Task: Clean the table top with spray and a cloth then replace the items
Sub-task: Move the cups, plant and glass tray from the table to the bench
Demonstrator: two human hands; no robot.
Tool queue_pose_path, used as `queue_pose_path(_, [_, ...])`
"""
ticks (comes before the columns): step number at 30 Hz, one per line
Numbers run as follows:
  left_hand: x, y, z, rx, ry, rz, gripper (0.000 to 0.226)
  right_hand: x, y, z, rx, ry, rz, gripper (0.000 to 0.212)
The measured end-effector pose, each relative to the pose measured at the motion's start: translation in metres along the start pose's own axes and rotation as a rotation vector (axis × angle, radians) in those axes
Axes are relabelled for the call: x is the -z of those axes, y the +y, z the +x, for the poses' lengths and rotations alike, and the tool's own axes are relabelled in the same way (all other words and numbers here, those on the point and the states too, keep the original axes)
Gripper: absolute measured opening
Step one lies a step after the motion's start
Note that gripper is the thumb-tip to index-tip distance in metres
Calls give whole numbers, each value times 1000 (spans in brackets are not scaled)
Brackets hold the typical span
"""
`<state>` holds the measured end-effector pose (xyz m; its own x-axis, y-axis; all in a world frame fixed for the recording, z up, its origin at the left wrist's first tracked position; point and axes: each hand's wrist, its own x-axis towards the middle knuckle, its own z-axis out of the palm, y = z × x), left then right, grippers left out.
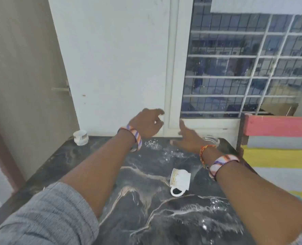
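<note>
I see the dark marble surface (86,167) still dusted with white powder (153,145), so I judge cleaning hasn't begun; no spray or cloth in view. A white cup (180,180) lies tipped near the middle, another cup (80,137) stands at the far left corner. My left hand (146,124) and right hand (189,140) hover at the far edge, each grip open and empty.

A barred window (244,68) is showing buildings outside; beside it, a striped pink-grey-yellow bench (279,149) is standing lower right.
</note>
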<state>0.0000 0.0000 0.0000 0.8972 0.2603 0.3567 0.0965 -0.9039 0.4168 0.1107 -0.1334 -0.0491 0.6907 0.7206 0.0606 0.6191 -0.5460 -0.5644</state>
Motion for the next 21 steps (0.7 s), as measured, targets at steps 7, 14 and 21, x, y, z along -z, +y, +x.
queue_pose_path(7, [-96,-26,-10,136,-442,173,31,-72,61,5,-92,-358,-301,117])
queue_pose_path(14, [-134,-59,3,289,-499,97,33,-85,75,34,-3,-503,-461,94])
queue_pose_path(21, [-93,-117,6,489,-276,56,32,-107,43,89,50,-563,-232,83])
